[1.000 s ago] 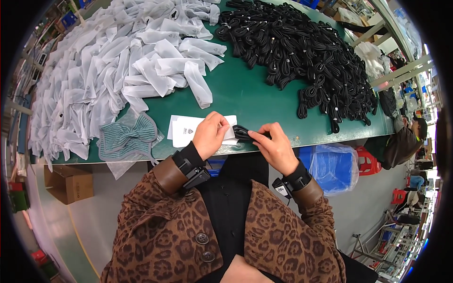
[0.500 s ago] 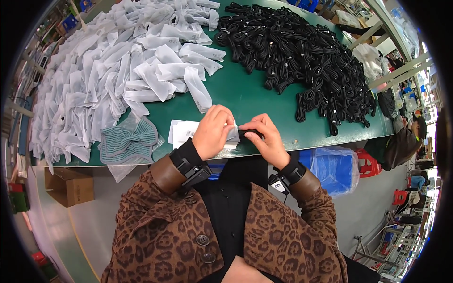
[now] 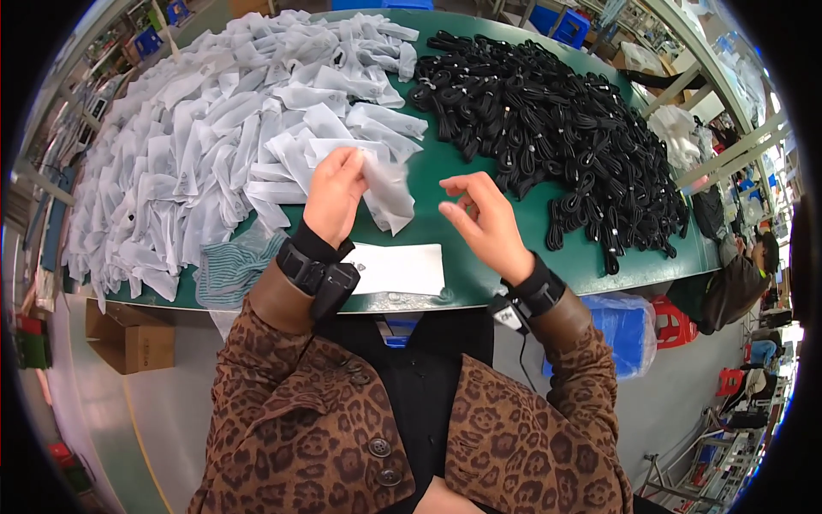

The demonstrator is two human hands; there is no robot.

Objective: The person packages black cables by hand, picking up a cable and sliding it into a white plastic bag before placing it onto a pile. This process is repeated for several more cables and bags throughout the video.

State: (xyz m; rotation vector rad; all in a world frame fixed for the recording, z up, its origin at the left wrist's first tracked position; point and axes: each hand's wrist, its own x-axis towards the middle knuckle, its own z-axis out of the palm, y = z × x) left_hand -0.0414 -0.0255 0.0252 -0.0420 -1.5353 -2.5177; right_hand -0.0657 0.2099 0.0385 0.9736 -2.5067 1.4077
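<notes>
My left hand (image 3: 337, 193) is at the near right edge of a heap of frosted plastic bags (image 3: 205, 137). Its fingers are pinched at the top of one frosted bag (image 3: 390, 195), which slants down to the right. Whatever is inside that bag is too blurred to tell. My right hand (image 3: 488, 221) hovers over the green table with thumb and fingers apart, holding nothing. Between the hands and the near table edge lies a stack of flat white bags (image 3: 401, 269).
Bundled black cables (image 3: 548, 111) form a big heap at the right of the green table (image 3: 479, 291). A striped teal cloth (image 3: 229, 272) lies at the near left. Below the table are a cardboard box (image 3: 130, 338), a blue bin (image 3: 618, 334) and a red stool (image 3: 672, 321).
My hands have parted. The left moved up and left to the bag heap; the right let go of the dark bundle and opened. The white stack is now uncovered, and the view has shifted slightly.
</notes>
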